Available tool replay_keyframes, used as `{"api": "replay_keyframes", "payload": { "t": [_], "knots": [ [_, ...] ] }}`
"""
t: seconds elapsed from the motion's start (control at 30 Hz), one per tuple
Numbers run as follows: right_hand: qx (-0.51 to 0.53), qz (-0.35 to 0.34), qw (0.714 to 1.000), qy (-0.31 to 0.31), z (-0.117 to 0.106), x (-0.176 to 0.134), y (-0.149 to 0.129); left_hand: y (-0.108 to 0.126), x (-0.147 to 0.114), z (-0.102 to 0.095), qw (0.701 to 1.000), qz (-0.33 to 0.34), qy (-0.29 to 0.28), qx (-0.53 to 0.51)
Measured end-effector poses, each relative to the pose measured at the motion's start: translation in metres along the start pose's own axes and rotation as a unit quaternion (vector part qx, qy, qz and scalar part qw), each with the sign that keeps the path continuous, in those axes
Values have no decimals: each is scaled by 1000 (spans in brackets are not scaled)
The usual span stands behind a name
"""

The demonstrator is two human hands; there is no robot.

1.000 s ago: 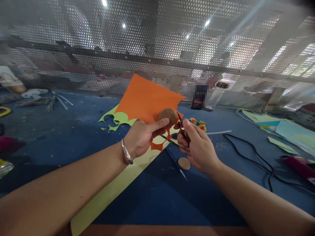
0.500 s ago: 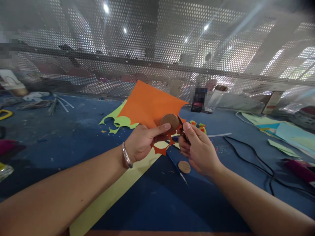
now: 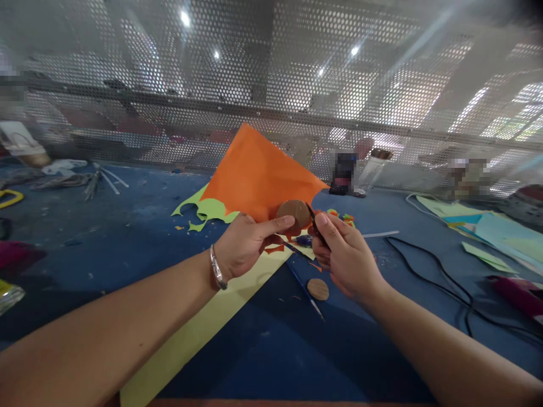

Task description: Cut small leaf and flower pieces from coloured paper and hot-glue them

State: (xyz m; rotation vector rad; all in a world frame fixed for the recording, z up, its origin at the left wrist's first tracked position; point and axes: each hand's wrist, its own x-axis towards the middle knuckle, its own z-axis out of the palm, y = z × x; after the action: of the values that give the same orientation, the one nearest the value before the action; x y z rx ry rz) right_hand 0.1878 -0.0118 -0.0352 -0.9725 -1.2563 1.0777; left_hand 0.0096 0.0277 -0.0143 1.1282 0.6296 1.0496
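Observation:
My left hand grips an orange sheet of paper together with a round wooden disc, which the thumb presses flat against it. My right hand is closed around dark scissors; their blades meet the paper along the disc's right rim, and the handles are mostly hidden by the fingers. Below the hands, a second wooden disc lies on the blue table beside a thin blue brush. An orange scrap shows just under my left fingertips.
Cut green paper lies behind my left hand, and a long pale yellow-green sheet runs beneath my left forearm. A black cable curls at right near stacked coloured papers. A phone leans at the back before the perforated metal screen.
The orange sheet has turned and its top corner stands higher. The ragged orange strip that hung below my left hand is now mostly out of sight. My right hand has shifted slightly right.

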Motion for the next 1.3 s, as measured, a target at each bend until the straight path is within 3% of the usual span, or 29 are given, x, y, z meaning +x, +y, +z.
{"api": "replay_keyframes", "payload": {
  "t": [0.53,0.8,1.03,1.3],
  "knots": [
    [-17,11,1000,-8,-4,1,-1,3,0,-1,999,-5,6,43],
    [-38,13,999,-13,-4,3,-2,10,-3,1,992,8,30,124],
    [-51,15,998,-16,-5,2,-4,13,0,-2,992,-9,59,112],
    [-44,28,998,-19,-5,1,-6,14,1,-3,993,5,31,114]
  ]
}}
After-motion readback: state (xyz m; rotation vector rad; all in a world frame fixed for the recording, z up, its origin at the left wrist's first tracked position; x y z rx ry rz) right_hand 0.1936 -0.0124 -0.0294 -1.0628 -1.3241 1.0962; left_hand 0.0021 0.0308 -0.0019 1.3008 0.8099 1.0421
